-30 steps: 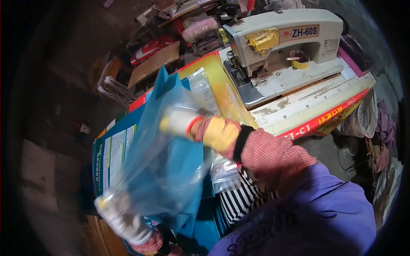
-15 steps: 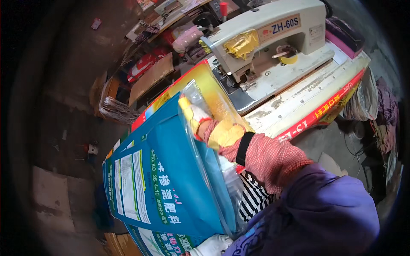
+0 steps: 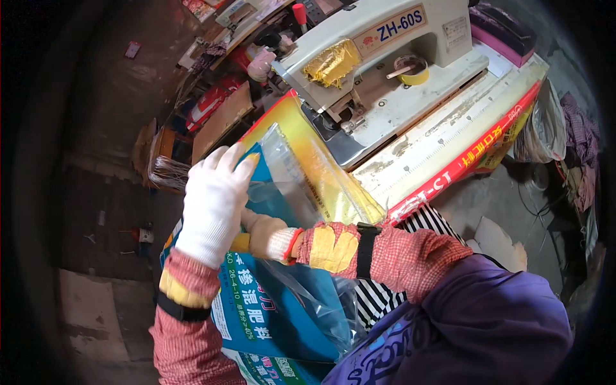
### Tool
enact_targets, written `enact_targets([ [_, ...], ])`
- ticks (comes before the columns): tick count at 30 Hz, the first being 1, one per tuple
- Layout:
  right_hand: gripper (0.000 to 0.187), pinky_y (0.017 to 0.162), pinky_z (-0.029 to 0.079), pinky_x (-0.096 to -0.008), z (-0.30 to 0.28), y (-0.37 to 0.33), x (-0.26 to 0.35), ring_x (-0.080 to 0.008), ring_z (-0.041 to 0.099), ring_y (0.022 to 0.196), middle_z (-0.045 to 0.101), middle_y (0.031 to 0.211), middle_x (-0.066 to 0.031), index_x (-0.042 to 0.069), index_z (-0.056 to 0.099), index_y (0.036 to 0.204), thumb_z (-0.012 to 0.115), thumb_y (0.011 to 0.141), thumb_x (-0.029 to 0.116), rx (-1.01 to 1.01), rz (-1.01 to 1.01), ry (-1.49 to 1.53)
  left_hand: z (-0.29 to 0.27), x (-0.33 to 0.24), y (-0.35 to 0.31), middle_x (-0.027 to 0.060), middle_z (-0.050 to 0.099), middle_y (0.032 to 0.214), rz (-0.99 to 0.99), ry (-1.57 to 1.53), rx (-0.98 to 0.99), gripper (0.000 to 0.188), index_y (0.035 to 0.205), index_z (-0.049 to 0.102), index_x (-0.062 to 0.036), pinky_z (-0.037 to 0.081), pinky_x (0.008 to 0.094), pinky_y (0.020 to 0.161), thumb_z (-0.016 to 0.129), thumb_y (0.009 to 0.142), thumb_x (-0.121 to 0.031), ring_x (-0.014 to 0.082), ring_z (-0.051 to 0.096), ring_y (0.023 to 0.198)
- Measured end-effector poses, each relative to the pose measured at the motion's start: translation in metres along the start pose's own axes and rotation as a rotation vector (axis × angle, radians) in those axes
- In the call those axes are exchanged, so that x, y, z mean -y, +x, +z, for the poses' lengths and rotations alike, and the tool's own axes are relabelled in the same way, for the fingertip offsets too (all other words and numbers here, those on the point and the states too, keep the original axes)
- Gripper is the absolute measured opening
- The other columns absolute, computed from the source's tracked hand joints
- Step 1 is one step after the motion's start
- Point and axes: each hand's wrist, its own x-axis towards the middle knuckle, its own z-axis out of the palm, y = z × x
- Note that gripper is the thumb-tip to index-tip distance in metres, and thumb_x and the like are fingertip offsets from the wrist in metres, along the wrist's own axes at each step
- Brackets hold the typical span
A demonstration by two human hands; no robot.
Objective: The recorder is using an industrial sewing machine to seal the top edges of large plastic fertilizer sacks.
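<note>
A teal woven fertilizer bag [image 3: 321, 314] with printed panels lies at a slant before me, a clear plastic liner [image 3: 285, 163] showing at its open edge. My left hand [image 3: 218, 192], in a white knit glove, has its fingers closed over the bag's upper corner. From the right, my right hand [image 3: 264, 236], also gloved, reaches across the bag just below it, closed at the bag's edge. Its fingertips are partly hidden behind the left hand; one yellow-covered finger shows. Beyond the hands stands a pale sewing machine [image 3: 385, 45] with its needle area near the liner.
The machine's worktop [image 3: 436, 154] has a red and yellow printed sheet [image 3: 487, 154] along its front edge. A tape roll [image 3: 414, 72] rests on the machine bed. A purple-black box [image 3: 504, 35] sits at the right end. Wooden stools and boards [image 3: 224, 122] stand at the far left.
My left hand has come up from the bag's lower end to its upper corner. My right hand has moved down and left along the bag. The bag's upper part has bent over.
</note>
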Motion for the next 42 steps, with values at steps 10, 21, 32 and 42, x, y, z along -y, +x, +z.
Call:
enact_targets([
  [10,0.078,0.084,0.044,-0.0386,-0.014,-0.007,-0.008,-0.036,0.056,0.1,0.055,0.11,-0.0243,0.001,0.046,0.121,0.052,0.075,0.064,0.13,-0.05,-0.207,0.022,0.014,0.025,0.0119,0.061,0.096,0.216,-0.052,0.275,0.028,0.094,0.063,-0.0076,0.05,0.035,0.073,0.062,0.067,-0.009,0.0284,0.059,0.085],
  [21,0.082,0.09,0.041,-0.0379,-0.016,-0.013,-0.037,-0.0369,0.052,0.109,0.049,0.125,-0.0229,0.017,0.028,0.141,0.046,0.079,0.066,0.454,-0.113,-0.178,0.045,0.013,-0.055,0.0146,0.059,0.073,-0.236,-0.333,0.267,0.008,0.089,0.053,-0.0079,0.047,0.0375,0.057,0.054,0.081,-0.008,0.0325,0.06,0.067],
  [32,0.082,0.086,0.042,-0.0362,-0.001,-0.009,-0.049,-0.0334,0.055,0.106,0.052,0.125,-0.0198,0.02,0.024,0.143,0.039,0.079,0.07,0.407,-0.002,-0.172,0.062,0.033,-0.037,0.0094,0.064,0.073,-0.372,0.447,0.414,0.012,0.086,0.064,-0.0059,0.052,0.0347,0.056,0.055,0.079,-0.01,0.0236,0.065,0.066],
  [42,0.07,0.079,0.04,-0.0499,0.117,-0.145,-0.101,-0.0237,0.052,0.099,0.055,0.103,-0.0003,0.012,0.045,0.122,0.058,0.071,0.057,-0.542,-1.285,1.808,0.042,0.069,0.102,0.0118,0.061,0.085,-0.452,0.545,0.086,0.015,0.089,0.061,-0.0056,0.053,0.0401,0.063,0.049,0.083,-0.011,0.028,0.065,0.075],
])
